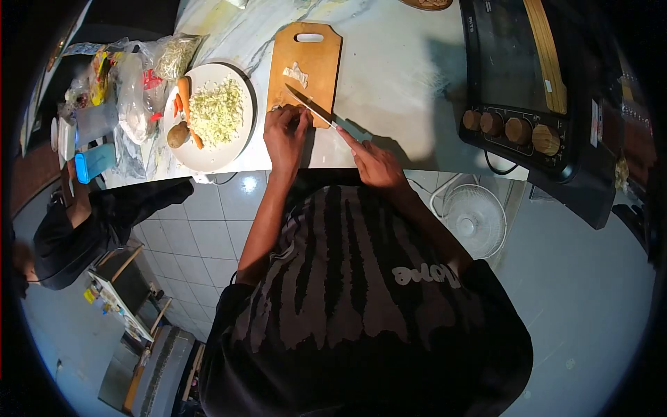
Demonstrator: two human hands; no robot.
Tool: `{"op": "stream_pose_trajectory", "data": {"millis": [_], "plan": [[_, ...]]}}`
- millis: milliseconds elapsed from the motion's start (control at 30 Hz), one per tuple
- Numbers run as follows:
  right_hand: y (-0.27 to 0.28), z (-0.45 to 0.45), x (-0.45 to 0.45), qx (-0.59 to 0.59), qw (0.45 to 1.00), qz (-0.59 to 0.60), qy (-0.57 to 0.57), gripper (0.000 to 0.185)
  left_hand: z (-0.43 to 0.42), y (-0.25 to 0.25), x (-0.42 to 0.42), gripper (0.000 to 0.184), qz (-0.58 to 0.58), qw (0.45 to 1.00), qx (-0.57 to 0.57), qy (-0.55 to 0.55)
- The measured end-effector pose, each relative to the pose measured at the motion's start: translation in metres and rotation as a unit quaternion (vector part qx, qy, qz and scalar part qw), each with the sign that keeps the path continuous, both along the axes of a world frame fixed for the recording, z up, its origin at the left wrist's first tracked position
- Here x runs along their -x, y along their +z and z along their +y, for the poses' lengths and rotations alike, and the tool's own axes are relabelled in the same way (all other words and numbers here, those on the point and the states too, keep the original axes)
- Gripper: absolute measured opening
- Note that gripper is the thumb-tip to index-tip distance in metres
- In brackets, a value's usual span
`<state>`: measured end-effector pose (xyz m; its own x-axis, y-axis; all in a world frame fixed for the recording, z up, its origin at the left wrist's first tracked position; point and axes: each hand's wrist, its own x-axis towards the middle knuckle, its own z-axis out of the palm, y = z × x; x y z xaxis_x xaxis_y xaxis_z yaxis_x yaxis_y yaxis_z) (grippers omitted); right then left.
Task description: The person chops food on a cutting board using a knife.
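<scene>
A wooden cutting board (318,55) with a handle slot lies on the marble-look counter. Pale sliced pieces (297,74) rest near its middle. My right hand (375,161) grips a knife (313,105), its blade slanting up and left across the board. At the board's lower left corner, my left hand (286,137) has its fingers curled together over a small bit of pale food that they mostly hide; its kind cannot be made out. Left of the board, a white plate (214,160) carries chopped pale green vegetable (216,111), carrots (184,89) and a round brown potato-like vegetable (178,135).
Plastic bags (132,97) and a blue container (95,163) crowd the counter's left side. A black oven (517,104) with wooden-looking knobs stands at the right. Below the counter is a white fan (474,219). Another person in a dark sleeve (125,208) is at the left.
</scene>
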<state>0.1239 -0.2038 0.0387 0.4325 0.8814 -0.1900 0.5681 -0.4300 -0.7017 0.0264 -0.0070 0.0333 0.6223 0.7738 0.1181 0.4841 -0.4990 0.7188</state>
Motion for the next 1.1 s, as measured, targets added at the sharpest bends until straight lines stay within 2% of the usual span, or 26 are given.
{"op": "stream_pose_trajectory", "data": {"millis": [200, 300, 367, 433, 500, 567, 733, 900, 967, 1100], "plan": [[-0.007, -0.001, 0.005, -0.041, 0.999, -0.020, -0.006, 0.072, -0.001, 0.001, -0.001, 0.012, -0.006, 1.000, 0.027, 0.013], [-0.007, 0.000, 0.007, -0.028, 0.999, -0.042, -0.012, 0.075, 0.000, -0.002, 0.001, 0.012, -0.006, 1.000, 0.014, 0.008], [-0.006, 0.001, 0.010, 0.035, 0.994, -0.104, 0.003, 0.078, 0.000, -0.005, 0.002, 0.013, -0.002, 1.000, 0.005, 0.008], [0.001, 0.008, 0.007, 0.048, 0.994, -0.094, 0.003, 0.079, 0.002, -0.007, 0.003, 0.013, -0.008, 0.998, -0.051, -0.025], [0.003, 0.011, 0.006, 0.062, 0.994, -0.085, 0.000, 0.080, 0.001, -0.008, 0.005, 0.014, -0.002, 0.998, -0.056, -0.030], [0.002, 0.013, 0.004, 0.027, 0.998, -0.055, -0.006, 0.080, 0.003, -0.007, 0.005, 0.016, 0.002, 0.997, -0.062, -0.035], [0.000, 0.006, 0.001, -0.006, 1.000, -0.004, -0.003, 0.076, 0.002, -0.001, 0.005, 0.016, 0.020, 0.999, 0.028, 0.015], [0.000, 0.005, 0.003, -0.012, 1.000, 0.011, 0.008, 0.071, 0.002, -0.004, 0.005, 0.014, 0.004, 1.000, 0.008, 0.009], [0.001, 0.005, 0.005, -0.026, 1.000, -0.014, 0.012, 0.062, 0.002, -0.003, 0.005, 0.012, -0.005, 1.000, 0.007, 0.011], [0.002, 0.006, 0.004, -0.038, 0.999, -0.011, 0.013, 0.062, 0.002, -0.005, 0.006, 0.012, -0.018, 1.000, 0.008, 0.009]]}}
